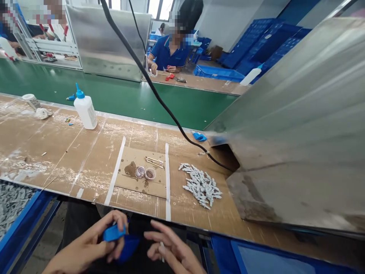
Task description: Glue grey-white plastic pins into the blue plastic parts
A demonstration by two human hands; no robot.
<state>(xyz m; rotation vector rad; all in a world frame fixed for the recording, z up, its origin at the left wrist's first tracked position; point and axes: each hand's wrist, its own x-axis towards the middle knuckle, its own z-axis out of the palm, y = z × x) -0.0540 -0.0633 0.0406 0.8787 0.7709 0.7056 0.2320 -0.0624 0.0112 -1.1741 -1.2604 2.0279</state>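
No writing can be read. The white bottle (86,113) by the far edge of the counter (61,146) bears faint print along its side, too small to make out. The jar (30,100) toward the counter's far left has blurred marks, and small lettering on a co-worker's blue shirt (165,53) is likewise illegible.

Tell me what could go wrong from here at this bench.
The left hand holds a blue piece beyond the front edge of the bench; if it slips, it may drop below.

The small open cups stand beside a dark stain; a knock might tip them.

The black cable runs down close to the pile of grey pieces; a tug could scatter some.
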